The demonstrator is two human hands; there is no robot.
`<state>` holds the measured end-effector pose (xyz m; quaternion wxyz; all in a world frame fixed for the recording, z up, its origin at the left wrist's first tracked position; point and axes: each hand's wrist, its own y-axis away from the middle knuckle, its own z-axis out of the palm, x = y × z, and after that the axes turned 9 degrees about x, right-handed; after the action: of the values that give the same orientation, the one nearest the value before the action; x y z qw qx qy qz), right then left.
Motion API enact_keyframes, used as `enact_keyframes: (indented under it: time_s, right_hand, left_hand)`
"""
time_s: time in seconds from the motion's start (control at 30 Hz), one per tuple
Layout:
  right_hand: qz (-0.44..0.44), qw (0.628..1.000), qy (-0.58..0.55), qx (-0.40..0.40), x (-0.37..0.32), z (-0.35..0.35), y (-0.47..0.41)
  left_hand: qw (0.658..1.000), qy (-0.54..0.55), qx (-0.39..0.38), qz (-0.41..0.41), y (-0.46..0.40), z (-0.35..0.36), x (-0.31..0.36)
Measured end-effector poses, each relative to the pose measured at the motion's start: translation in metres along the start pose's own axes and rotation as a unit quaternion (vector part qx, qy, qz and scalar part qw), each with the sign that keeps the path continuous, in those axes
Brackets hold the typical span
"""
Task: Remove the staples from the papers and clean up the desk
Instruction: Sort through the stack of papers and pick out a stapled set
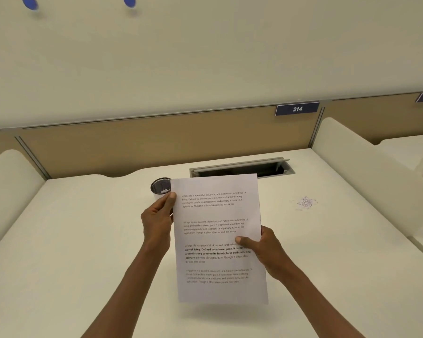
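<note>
The fingers (170,196) of the left hand (156,220) are curled round the left edge of the papers (217,237), near the top, with the thumb pressed flat on the front. The right hand (264,250) holds the right edge lower down, its thumb on the printed words and its other fingers hidden behind the sheet. So both hands pinch the papers, one on each side.

The papers are lifted up off the tabletop (83,240) and tilted toward the person's eyes. A soft shadow lies on the tabletop under the bottom edge. I think they are held this way so the person can look them over and check for any staple left in them. I cannot see a staple on the page from here.

Just behind the left hand stands a small cup (159,187) with a dark inside, partly hidden by the top corner of the papers. Off to the right, well apart from the hands, is a little pile of pulled staples (306,203). It may still need to be swept up. Behind the papers is an open cable slot (242,167) in the tabletop.
</note>
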<state>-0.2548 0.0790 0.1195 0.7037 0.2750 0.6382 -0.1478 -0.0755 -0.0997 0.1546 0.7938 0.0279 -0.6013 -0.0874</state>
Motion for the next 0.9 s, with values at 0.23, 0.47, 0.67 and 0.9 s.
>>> enact_keyframes:
  time_s: [0.23, 0.47, 0.67, 0.9]
  right_hand:
    - [0.012, 0.999, -0.01, -0.036, 0.004, -0.018, -0.021]
    - [0.043, 0.997, -0.007, -0.069, 0.014, -0.004, -0.029]
    - [0.09, 0.992, -0.007, -0.083, 0.038, 0.025, -0.034]
    - [0.105, 0.992, 0.038, -0.052, 0.064, 0.033, -0.056]
  left_hand:
    - [0.997, 0.026, 0.065, -0.037, 0.002, 0.023, -0.005]
    - [0.985, -0.051, 0.162, 0.006, -0.005, 0.013, -0.018]
    - [0.976, -0.09, 0.2, -0.002, -0.022, -0.013, -0.031]
    - [0.976, -0.115, 0.18, -0.027, -0.039, -0.02, -0.054]
